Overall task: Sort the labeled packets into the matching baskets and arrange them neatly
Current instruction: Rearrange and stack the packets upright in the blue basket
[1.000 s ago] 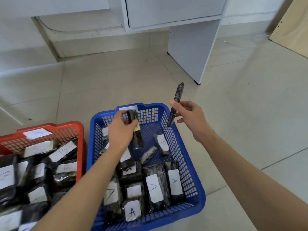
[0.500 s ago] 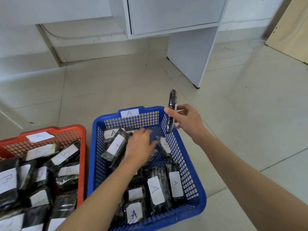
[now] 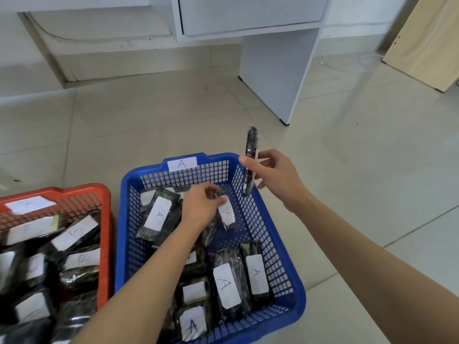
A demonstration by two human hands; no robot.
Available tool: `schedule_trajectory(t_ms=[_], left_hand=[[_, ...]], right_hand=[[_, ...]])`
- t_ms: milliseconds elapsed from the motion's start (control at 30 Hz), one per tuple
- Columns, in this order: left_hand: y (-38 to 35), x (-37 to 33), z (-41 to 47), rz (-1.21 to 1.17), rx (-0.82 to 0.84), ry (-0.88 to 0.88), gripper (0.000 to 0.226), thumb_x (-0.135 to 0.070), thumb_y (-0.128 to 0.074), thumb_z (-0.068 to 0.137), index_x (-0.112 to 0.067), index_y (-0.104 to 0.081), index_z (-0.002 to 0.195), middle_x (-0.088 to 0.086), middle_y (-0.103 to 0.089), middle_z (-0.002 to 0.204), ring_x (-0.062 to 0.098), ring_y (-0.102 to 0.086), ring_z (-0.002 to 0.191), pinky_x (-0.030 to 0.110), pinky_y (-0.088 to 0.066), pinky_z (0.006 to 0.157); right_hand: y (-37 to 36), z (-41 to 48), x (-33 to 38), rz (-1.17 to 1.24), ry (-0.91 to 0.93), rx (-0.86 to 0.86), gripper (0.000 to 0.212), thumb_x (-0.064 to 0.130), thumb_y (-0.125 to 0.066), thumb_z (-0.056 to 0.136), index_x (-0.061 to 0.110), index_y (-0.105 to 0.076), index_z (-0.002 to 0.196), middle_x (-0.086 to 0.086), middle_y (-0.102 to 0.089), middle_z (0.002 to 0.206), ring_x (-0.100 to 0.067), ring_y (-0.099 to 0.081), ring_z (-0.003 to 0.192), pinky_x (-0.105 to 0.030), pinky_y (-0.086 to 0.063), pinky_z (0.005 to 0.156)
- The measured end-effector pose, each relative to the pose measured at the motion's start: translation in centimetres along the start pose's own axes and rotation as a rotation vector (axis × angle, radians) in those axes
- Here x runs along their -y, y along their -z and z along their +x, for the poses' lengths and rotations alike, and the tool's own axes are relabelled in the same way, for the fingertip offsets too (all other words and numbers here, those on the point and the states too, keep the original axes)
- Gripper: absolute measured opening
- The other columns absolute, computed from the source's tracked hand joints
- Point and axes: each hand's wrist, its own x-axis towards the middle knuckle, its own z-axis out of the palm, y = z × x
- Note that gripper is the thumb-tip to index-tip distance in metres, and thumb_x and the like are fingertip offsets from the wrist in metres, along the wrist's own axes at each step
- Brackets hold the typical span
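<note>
A blue basket [image 3: 288, 274] tagged "A" holds several dark packets with white "A" labels. Beside it on the left stands a red basket [image 3: 104, 247] full of packets labeled "B". My left hand [image 3: 198, 209] is down inside the blue basket, its fingers pinching the top of a small labeled packet [image 3: 227, 213] near the far right corner. My right hand [image 3: 275, 177] hovers over the basket's right rim and holds another dark packet [image 3: 250, 155] upright, edge-on to me. A large packet [image 3: 159, 216] lies tilted at the far left of the blue basket.
Both baskets sit on a pale tiled floor [image 3: 154, 125]. A white desk panel [image 3: 275, 75] stands just beyond the blue basket. A wooden board [image 3: 427, 43] leans at the far right. A white cable [image 3: 367, 60] lies on the floor near it.
My left hand set its earlier packet down at the basket's far left, then reached right to the small packet. My right hand stayed put, tipping its packet more upright.
</note>
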Motion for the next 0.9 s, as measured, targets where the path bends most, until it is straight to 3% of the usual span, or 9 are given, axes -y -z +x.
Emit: schedule_trajectory(t_ms=[133,267,400,567,667,767,900], left_hand=[[3.7,0.4,-0.2,0.079,-0.084,-0.055,0.029,-0.022,-0.074,0.079,-0.013,-0.069,0.105,0.002,-0.066,0.099,0.016,-0.060,0.090,0.025,-0.045,0.082],[7.2,1.6,-0.4,0.196,-0.134,-0.098,0.029,-0.019,-0.073,0.080,-0.009,-0.068,0.107,0.006,-0.066,0.105,0.021,-0.061,0.096,0.035,-0.049,0.089],[8.7,2.8,-1.2,0.241,-0.121,-0.088,0.029,-0.019,-0.072,0.081,-0.009,-0.067,0.108,0.008,-0.063,0.107,0.023,-0.059,0.096,0.034,-0.047,0.089],[8.4,3.1,-1.7,0.229,-0.124,-0.068,0.033,-0.020,-0.069,0.084,-0.012,-0.064,0.115,0.009,-0.053,0.116,0.023,-0.057,0.101,0.034,-0.045,0.094],[8.2,3.4,-1.6,0.235,-0.135,-0.085,0.036,-0.020,-0.068,0.084,-0.012,-0.063,0.119,0.008,-0.054,0.117,0.022,-0.057,0.101,0.032,-0.044,0.093],[8.2,3.8,-1.4,0.208,-0.143,-0.096,0.037,-0.022,-0.069,0.084,-0.012,-0.063,0.120,0.007,-0.054,0.116,0.018,-0.057,0.096,0.027,-0.043,0.088],[8.2,3.8,-1.3,0.206,-0.143,-0.105,0.037,-0.022,-0.069,0.084,-0.012,-0.063,0.120,0.007,-0.054,0.116,0.014,-0.055,0.090,0.024,-0.040,0.084]], right_hand=[[-2.2,0.1,0.7,-0.184,0.039,-0.039,0.069,0.063,-0.067,0.072,0.019,-0.047,0.120,0.000,-0.065,0.094,-0.015,-0.063,0.084,-0.028,-0.046,0.067],[-5.6,-0.3,0.0,-0.670,0.118,0.062,0.086,0.060,-0.063,0.078,0.010,-0.027,0.139,-0.012,-0.064,0.108,-0.030,-0.062,0.095,-0.034,-0.046,0.074],[-8.6,-0.6,-1.6,-1.041,0.058,0.174,0.096,0.055,-0.059,0.085,0.007,-0.005,0.148,-0.014,-0.063,0.110,-0.030,-0.063,0.094,-0.037,-0.048,0.069],[-9.5,-1.1,-2.6,-1.148,0.075,0.182,0.071,0.048,-0.053,0.091,0.006,-0.023,0.141,-0.018,-0.044,0.133,-0.034,-0.056,0.113,-0.039,-0.049,0.083],[-8.2,-1.7,-2.8,-1.102,0.220,0.323,0.064,0.037,-0.061,0.089,0.009,-0.031,0.138,-0.015,-0.036,0.137,-0.034,-0.046,0.121,-0.040,-0.042,0.096],[-6.5,-2.5,-3.6,-1.192,0.290,0.591,0.074,0.025,-0.066,0.085,0.011,-0.026,0.145,-0.012,-0.020,0.150,-0.034,-0.029,0.134,-0.040,-0.031,0.110],[-6.4,-2.1,-4.8,-1.247,0.403,0.625,0.075,0.010,-0.057,0.090,0.026,-0.017,0.150,-0.006,-0.015,0.155,-0.031,-0.026,0.135,-0.039,-0.032,0.110]])
